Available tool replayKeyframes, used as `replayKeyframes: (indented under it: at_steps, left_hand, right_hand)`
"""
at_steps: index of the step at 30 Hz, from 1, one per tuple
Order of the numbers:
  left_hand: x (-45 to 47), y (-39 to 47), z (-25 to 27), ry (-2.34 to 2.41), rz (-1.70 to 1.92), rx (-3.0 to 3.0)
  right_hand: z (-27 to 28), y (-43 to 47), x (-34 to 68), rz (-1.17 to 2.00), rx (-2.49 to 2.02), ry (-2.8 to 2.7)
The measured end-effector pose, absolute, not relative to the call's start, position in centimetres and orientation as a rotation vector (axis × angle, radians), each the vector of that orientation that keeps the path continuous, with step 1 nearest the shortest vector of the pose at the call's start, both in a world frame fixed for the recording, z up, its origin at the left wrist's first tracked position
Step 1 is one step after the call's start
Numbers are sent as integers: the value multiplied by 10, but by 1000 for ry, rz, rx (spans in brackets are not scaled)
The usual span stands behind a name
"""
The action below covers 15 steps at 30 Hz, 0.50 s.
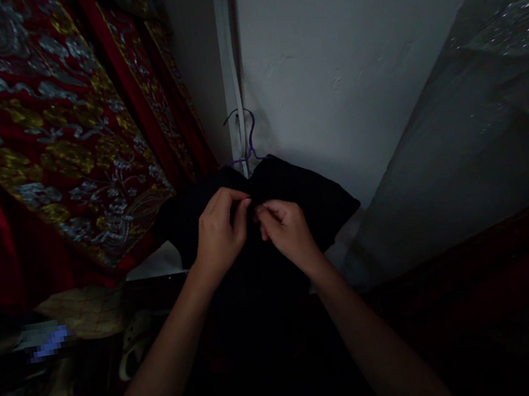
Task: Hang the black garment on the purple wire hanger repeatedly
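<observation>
A black garment [316, 193] with short, wide shoulders hangs in front of me on a thin purple hanger [253, 134]. Just below its neckline, my left hand [222, 230] pinches the front of the cloth between thumb and fingertips. My right hand [287, 224] is closed close beside it, fingers curled and thumb pressed in at the same middle line of the garment. The fingertips of both hands nearly meet. Any small fastening between them is too dark to make out.
A pale pipe or cord [227, 43] runs down the white wall [348, 31] behind the hanger. Red embroidered cloth [47, 125] with gold and silver patterns hangs at left. A translucent sheet [462, 146] covers the right side. Dim clutter, including a checked cloth [94, 312], lies lower left.
</observation>
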<state>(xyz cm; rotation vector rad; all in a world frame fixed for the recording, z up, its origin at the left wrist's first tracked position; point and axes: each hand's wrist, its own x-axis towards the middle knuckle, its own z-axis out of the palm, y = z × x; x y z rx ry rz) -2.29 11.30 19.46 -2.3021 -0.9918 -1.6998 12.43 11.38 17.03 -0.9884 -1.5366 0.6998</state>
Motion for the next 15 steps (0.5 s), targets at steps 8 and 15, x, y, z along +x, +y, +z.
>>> replayKeyframes:
  at_steps: [8, 15]
  left_hand:
    - [-100, 135, 202, -1194, -2736, -1506]
    - [-132, 156, 128, -1278, -3621, -1132]
  right_hand:
    - [77, 107, 119, 955, -1193, -1434]
    - [30, 46, 109, 1198, -1063, -1258]
